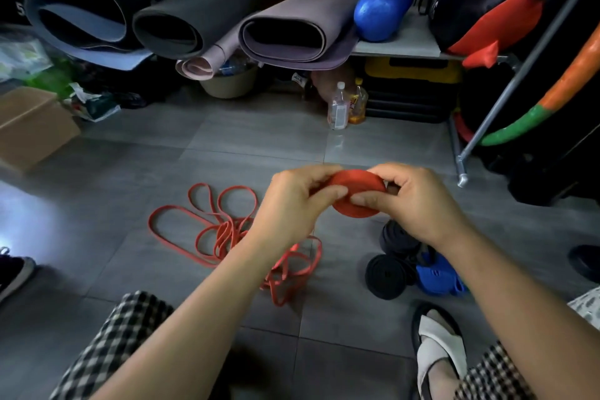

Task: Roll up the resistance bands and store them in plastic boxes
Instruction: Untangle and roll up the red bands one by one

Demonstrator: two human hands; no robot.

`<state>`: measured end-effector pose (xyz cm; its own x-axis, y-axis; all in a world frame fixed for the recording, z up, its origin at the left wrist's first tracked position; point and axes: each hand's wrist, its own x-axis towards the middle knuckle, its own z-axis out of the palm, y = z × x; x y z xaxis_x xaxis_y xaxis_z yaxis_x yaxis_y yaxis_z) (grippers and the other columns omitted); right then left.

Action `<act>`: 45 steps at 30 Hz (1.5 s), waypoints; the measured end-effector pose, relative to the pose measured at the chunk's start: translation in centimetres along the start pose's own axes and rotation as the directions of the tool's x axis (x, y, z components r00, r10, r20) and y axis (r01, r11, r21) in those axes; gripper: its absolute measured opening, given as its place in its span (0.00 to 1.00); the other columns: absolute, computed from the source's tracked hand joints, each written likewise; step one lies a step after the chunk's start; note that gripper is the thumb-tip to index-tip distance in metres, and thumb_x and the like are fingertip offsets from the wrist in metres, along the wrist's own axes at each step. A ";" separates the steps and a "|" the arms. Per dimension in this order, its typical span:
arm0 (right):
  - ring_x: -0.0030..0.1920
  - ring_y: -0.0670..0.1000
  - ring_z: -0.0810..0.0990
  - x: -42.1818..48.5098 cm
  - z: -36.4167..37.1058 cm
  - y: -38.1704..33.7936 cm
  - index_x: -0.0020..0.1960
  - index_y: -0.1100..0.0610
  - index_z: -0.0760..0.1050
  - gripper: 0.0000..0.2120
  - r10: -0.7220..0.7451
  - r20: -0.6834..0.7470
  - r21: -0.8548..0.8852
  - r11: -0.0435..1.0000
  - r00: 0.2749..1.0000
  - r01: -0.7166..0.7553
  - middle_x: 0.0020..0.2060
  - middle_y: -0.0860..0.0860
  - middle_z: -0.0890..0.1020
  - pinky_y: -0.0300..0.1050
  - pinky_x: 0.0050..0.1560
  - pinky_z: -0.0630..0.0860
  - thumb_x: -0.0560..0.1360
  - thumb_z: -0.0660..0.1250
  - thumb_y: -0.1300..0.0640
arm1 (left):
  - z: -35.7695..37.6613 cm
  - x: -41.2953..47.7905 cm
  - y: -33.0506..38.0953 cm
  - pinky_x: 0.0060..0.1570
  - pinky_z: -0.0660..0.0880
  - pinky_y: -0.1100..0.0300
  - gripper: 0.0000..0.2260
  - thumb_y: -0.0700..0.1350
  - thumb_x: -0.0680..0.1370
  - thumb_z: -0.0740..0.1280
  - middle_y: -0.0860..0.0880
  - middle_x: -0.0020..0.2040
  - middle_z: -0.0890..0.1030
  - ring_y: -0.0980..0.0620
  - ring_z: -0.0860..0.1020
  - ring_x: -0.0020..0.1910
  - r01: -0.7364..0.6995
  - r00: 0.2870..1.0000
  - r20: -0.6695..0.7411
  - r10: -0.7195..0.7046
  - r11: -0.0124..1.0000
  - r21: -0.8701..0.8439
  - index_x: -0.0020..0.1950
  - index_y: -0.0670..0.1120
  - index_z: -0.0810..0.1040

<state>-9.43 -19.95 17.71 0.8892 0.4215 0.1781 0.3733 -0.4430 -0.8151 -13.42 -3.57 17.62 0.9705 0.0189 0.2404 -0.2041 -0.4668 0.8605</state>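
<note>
A red resistance band wound into a flat coil [356, 193] is held in the air above the grey tiled floor [130, 172], between both hands. The left hand [293, 201] is closed on the coil's left edge, thumb and fingertips pinching the rim, and the right hand [412, 196] grips the right side, with its thumb pressed across the coil's lower face and its fingers curled over the top. Below and to the left, a loose tangle of red bands [227, 234] lies spread on the floor in open loops, partly hidden by the left forearm. To the right, just under the right wrist, rolled black bands [386, 276] sit on the floor touching a blue rolled band [436, 276]. The floor between the hands and the far shelf is open tile, bounded on the left by a cardboard box [31, 127] and on the right by a metal rack leg [462, 169]. Two plastic bottles [339, 107] stand at the far edge of the tiles, beneath a shelf holding rolled mats [292, 29]. A foot in a white sandal [438, 347] rests near the bottom right.
</note>
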 end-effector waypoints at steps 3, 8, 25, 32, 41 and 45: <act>0.23 0.41 0.70 0.1 0.1 -0.3 0.41 0.49 0.78 0.06 0.080 -0.080 0.256 0.965 0.994 -0.057 0.23 0.41 0.76 0.32 0.26 0.67 0.67 0.73 0.57 | -0.1 0.0 -0.3 0.49 0.75 0.68 0.12 0.33 0.72 0.69 0.53 0.43 0.83 0.58 0.80 0.45 0.192 0.981 0.034 -0.192 0.921 -0.340 0.50 0.49 0.79; 0.20 0.42 0.64 0.2 0.3 -1.5 0.37 0.51 0.78 0.06 0.208 -0.173 0.589 0.805 0.963 -0.068 0.23 0.46 0.72 0.33 0.19 0.61 0.61 0.71 0.52 | 0.3 -0.4 1.2 0.50 0.77 0.63 0.07 0.34 0.71 0.69 0.53 0.36 0.84 0.57 0.81 0.39 0.160 0.963 -0.122 -0.240 0.875 -0.456 0.44 0.46 0.82; 0.27 0.41 0.71 0.7 2.3 -0.6 0.44 0.48 0.78 0.09 0.200 -0.055 0.536 0.833 0.978 -0.140 0.34 0.47 0.74 0.34 0.32 0.69 0.65 0.71 0.51 | -0.7 -0.4 -0.1 0.44 0.77 0.59 0.07 0.37 0.73 0.70 0.55 0.33 0.82 0.55 0.79 0.36 0.146 0.954 -0.220 -0.204 0.956 -0.256 0.43 0.49 0.82; 0.38 0.48 0.77 0.3 0.8 -0.7 0.46 0.55 0.80 0.12 -0.079 0.129 -0.324 0.939 0.989 0.117 0.38 0.49 0.80 0.50 0.42 0.74 0.67 0.74 0.49 | -0.8 -0.7 -0.8 0.38 0.72 0.60 0.05 0.47 0.71 0.68 0.53 0.31 0.77 0.54 0.74 0.33 -0.038 0.999 0.012 0.036 0.953 0.301 0.42 0.48 0.81; 0.31 0.39 0.78 0.5 0.3 -2.1 0.40 0.52 0.78 0.06 0.083 -0.108 0.490 0.871 0.991 -0.019 0.29 0.42 0.82 0.30 0.33 0.73 0.63 0.70 0.55 | 0.0 -0.7 -0.1 0.48 0.75 0.67 0.09 0.35 0.72 0.69 0.56 0.38 0.83 0.60 0.79 0.42 0.162 0.984 -0.004 -0.177 0.909 -0.385 0.47 0.48 0.80; 0.23 0.40 0.68 0.4 0.8 -3.1 0.40 0.52 0.79 0.06 0.142 -0.091 0.742 0.669 0.986 -0.028 0.26 0.43 0.78 0.28 0.23 0.60 0.64 0.68 0.53 | -0.9 -0.2 2.0 0.44 0.78 0.64 0.09 0.35 0.73 0.68 0.55 0.35 0.83 0.55 0.80 0.38 0.011 0.992 -0.110 -0.068 0.892 -0.452 0.46 0.49 0.79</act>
<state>-10.45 -17.79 19.93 0.9535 0.2808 0.1098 0.0284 0.2791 -0.9598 -14.11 -3.73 19.75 0.9621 0.1481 0.2291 -0.2292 -0.0167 0.9732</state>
